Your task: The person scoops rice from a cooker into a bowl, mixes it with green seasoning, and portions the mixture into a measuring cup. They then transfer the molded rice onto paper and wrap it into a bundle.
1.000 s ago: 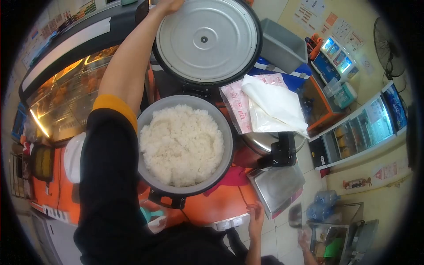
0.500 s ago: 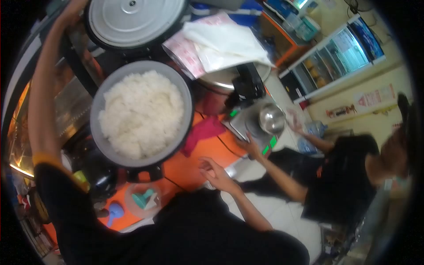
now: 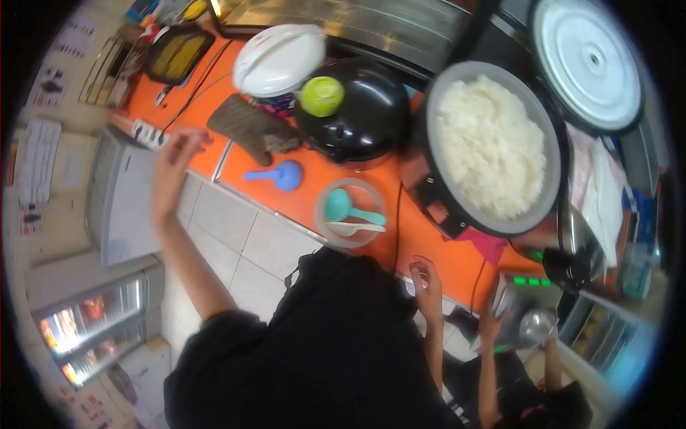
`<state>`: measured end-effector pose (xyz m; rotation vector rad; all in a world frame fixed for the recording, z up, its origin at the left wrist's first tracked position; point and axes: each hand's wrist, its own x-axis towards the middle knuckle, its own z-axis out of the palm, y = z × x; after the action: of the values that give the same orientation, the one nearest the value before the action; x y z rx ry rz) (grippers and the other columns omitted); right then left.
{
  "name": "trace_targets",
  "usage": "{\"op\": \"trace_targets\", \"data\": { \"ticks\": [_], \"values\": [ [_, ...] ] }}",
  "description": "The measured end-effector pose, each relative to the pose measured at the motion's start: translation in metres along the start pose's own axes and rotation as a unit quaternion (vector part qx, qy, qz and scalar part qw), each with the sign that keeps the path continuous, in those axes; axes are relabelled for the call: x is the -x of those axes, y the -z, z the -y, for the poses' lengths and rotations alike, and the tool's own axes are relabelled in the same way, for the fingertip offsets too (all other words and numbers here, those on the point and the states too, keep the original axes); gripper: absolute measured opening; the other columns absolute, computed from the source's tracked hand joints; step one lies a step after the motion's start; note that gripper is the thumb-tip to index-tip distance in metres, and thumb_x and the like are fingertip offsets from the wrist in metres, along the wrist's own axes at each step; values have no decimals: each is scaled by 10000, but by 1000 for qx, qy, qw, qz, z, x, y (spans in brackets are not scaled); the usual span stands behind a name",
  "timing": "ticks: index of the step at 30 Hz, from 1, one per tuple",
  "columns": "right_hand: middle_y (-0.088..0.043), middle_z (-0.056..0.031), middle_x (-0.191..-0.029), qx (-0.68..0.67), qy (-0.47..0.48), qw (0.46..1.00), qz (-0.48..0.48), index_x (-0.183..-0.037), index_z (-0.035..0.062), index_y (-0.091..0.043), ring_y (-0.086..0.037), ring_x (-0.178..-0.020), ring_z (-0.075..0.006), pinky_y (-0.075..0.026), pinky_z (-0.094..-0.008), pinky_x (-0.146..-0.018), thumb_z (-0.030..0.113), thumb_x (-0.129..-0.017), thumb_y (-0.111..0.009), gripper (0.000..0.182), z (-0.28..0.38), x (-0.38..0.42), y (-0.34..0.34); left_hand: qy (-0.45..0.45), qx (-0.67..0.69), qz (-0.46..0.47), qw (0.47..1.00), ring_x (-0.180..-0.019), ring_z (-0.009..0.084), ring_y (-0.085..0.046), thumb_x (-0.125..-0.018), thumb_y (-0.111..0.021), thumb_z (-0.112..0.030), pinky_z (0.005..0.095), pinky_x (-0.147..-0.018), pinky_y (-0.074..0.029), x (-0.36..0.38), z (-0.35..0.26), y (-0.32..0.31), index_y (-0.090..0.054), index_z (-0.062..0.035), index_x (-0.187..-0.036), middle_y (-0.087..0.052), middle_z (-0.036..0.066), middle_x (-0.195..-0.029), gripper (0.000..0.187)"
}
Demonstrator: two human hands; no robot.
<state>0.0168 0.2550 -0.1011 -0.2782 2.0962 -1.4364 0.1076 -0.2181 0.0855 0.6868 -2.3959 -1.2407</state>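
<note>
My left hand (image 3: 180, 150) is stretched out at the left, over the counter's edge near a power strip (image 3: 148, 134). Its fingers look apart, with nothing in them. Nearest on the counter lies a brown oven mitt (image 3: 246, 125). My right hand (image 3: 426, 282) hovers at the counter's front edge, its fingers loosely bent and nothing visible in it. Beyond it stands a large rice cooker (image 3: 436, 93) full of white rice (image 3: 489, 146). A clear bowl (image 3: 323, 220) holds a green scoop (image 3: 341, 207) and a white spoon (image 3: 351, 229); a blue scoop (image 3: 286, 176) lies beside it.
At the right, a co-worker's hands are at a scale (image 3: 509, 297) and a metal bowl (image 3: 537, 327). A black pot (image 3: 364, 114), a white lidded container (image 3: 280, 61) and the raised cooker lid (image 3: 587, 64) stand along the back. A white chest (image 3: 128, 196) is at the left.
My view has swung left. My left hand has come away from beside the cooker lid and now reaches out to the left. My right hand remains near the counter's front edge.
</note>
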Motion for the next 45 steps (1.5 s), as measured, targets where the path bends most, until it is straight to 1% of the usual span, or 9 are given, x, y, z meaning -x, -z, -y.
{"op": "trace_targets", "data": {
  "ticks": [3,5,13,20,30,36,38,41,45],
  "values": [
    [-634,-94,-999,5,26,996,87,-1160,25,-569,-612,-901,-178,-487,-300,-813,125,-941,-552,241,4,-21,-16,151,-139,-47,978,-950,170,-588,-845,-681,-157,328,-853,-468,63,130,-31,-564,-51,-1109,-627,60,-1035,307],
    [-636,-110,-1028,54,40,987,145,-1156,18,-567,-621,-898,-189,-491,-297,-803,137,-939,-559,248,55,-34,-49,20,-191,-18,981,-1130,250,-532,-770,-721,-122,409,-925,-434,64,239,-74,-507,-74,-1218,-590,115,-1135,499],
    [-614,-144,-1063,112,158,947,257,-1146,17,-567,-615,-973,-255,-491,-357,-833,162,-934,-555,257,94,-64,-124,-21,-261,58,963,-1107,305,-535,-769,-675,-67,439,-902,-434,47,293,-136,-597,-61,-1166,-606,123,-1089,405],
    [-596,-182,-1092,190,98,940,265,-1151,18,-561,-587,-1011,-337,-466,-424,-884,238,-924,-558,316,66,-42,-144,167,134,-20,977,-872,167,-631,-907,-614,-81,299,-706,-513,116,196,-124,-593,23,-1080,-659,105,-958,204],
    [-602,-181,-1051,215,230,941,121,-1285,28,-467,-607,-997,-319,-470,-390,-868,238,-945,-554,409,107,-61,-159,151,352,139,913,-976,155,-611,-897,-612,-54,313,-833,-503,90,87,-140,-585,33,-1119,-658,93,-1057,239],
    [-615,-221,-1103,-42,0,984,175,-1261,22,-468,-619,-987,-362,-469,-412,-832,278,-936,-578,428,156,-54,-127,45,298,234,924,-1110,171,-549,-898,-626,-147,346,-977,-414,79,72,-158,-544,4,-1243,-613,96,-1166,385],
    [-654,-211,-977,155,235,958,-54,-1249,23,-479,-658,-822,-333,-495,-389,-724,238,-931,-586,399,180,-51,-80,-44,217,191,956,-1157,200,-535,-898,-628,-152,357,-986,-408,75,54,-153,-481,-4,-1319,-590,120,-1216,470],
    [-640,-169,-708,347,48,913,-208,-1267,93,-502,-649,-629,-344,-480,-453,-552,337,-960,-507,392,236,-60,22,-9,245,247,937,-1193,223,-519,-882,-653,-173,363,-1005,-399,68,46,-162,-423,-13,-1374,-553,141,-1285,566],
    [-642,-163,-697,599,165,736,-268,-1118,100,-567,-647,-612,-331,-480,-440,-521,329,-959,-491,289,242,-105,105,-81,164,268,946,-1244,243,-480,-851,-693,-211,376,-1032,-382,58,-2,-203,-366,-15,-1408,-467,162,-1376,675]
  ]
}}
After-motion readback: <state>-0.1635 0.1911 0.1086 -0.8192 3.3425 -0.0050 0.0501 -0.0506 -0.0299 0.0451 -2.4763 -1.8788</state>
